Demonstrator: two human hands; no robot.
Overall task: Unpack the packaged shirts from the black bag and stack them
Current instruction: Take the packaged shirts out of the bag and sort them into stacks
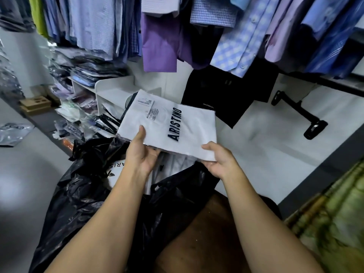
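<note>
With both the left hand [142, 152] and right hand [218, 158] gripping the packaged shirt [169, 125] above the black bag [78, 194], better keep it flat and lay it squarely on the stack.

Glossy crinkled plastic black bag [82, 198]; clear-film-wrapped shirt [169, 125].

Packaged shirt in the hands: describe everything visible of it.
The packaged shirt is a flat white folded garment in clear plastic, printed ARISTINO in black, with a label near its far corner. It is held above the open black bag, the left hand and right hand each pinching its near edge, thumb on top.
</note>
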